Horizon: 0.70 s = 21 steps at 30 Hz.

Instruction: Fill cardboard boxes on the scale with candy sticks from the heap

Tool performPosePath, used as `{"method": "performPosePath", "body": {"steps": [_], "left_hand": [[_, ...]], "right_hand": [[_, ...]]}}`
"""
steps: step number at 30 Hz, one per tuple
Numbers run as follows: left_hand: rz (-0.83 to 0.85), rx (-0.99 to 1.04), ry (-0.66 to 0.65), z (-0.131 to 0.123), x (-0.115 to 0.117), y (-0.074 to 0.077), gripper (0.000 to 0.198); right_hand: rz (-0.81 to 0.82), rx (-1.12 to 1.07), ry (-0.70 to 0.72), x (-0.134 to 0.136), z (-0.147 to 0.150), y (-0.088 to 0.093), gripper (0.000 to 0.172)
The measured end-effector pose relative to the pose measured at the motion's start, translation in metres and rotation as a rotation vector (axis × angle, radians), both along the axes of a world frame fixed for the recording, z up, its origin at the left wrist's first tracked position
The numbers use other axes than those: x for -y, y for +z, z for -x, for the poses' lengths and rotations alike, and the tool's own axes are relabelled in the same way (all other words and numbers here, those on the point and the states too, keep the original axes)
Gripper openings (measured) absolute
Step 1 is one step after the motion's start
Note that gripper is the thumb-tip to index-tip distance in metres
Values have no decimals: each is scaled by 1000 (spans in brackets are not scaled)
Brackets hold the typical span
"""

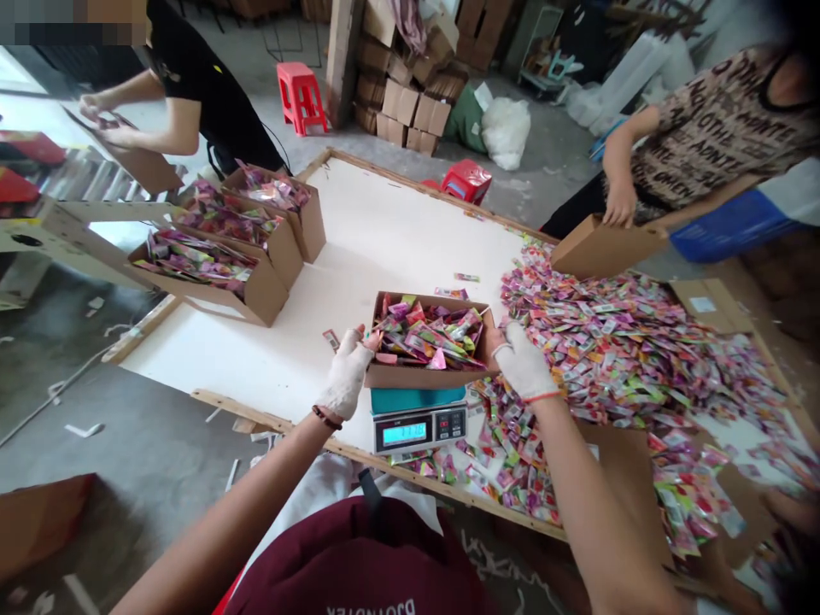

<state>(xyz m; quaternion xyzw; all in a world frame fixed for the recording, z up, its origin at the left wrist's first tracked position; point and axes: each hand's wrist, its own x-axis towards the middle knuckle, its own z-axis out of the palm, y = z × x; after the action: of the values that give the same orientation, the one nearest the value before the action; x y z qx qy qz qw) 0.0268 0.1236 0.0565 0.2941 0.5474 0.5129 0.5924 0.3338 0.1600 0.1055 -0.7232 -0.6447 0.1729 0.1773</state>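
Observation:
A brown cardboard box (428, 375) full of small colourful packets rests on a digital scale (419, 424) with a lit display. My left hand (347, 373), in a white glove, grips the box's left end with the fingers curled over the rim. On the box's right end sits my right hand (522, 361), also gloved, closed around that corner. A big heap of loose packets (631, 342) spreads over the white table just right of the box.
Three filled cardboard boxes (211, 273) stand at the table's far left. One person at the back left handles flat cardboard (137, 162). Another at the right holds an open box (606, 246). Red stools (301, 96) and stacked cartons (410, 107) stand behind.

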Motion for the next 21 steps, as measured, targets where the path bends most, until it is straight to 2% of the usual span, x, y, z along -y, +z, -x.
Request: {"method": "performPosePath", "body": {"steps": [2,5,7,9,12,14,15,17,19,20,21], "left_hand": [[-32,-16,-24,-2,1,-1,53],[-66,-78,-58,-4,2,-1,44],[-69,-129,-66,-5,1,2,38],[-59,-166,-78,-5,-1,7,34],[-14,-244,-90,-4,-2,15,31],[0,-280,-108,-1,-1,18,34],[-10,-284,-122,0,1,18,35],[-51,-281,-146,3,3,16,35],[-81,-268,-128,5,6,13,35],[-81,-255,-107,4,8,12,36],[-74,-240,-83,4,9,10,39]], "right_hand": [[-107,-46,34,7,11,16,49],[-182,-6,243,12,45,40,30],[-172,76,316,9,73,49,28],[-120,88,312,1,97,52,25],[-25,2,291,-10,107,56,8],[-41,-41,234,-8,87,66,16],[-98,-55,149,-3,70,73,21],[-314,-29,-119,9,26,86,32],[-546,111,-406,22,-19,90,47],[-538,221,-502,26,-37,86,60],[-443,252,-542,29,-50,78,68]]}}
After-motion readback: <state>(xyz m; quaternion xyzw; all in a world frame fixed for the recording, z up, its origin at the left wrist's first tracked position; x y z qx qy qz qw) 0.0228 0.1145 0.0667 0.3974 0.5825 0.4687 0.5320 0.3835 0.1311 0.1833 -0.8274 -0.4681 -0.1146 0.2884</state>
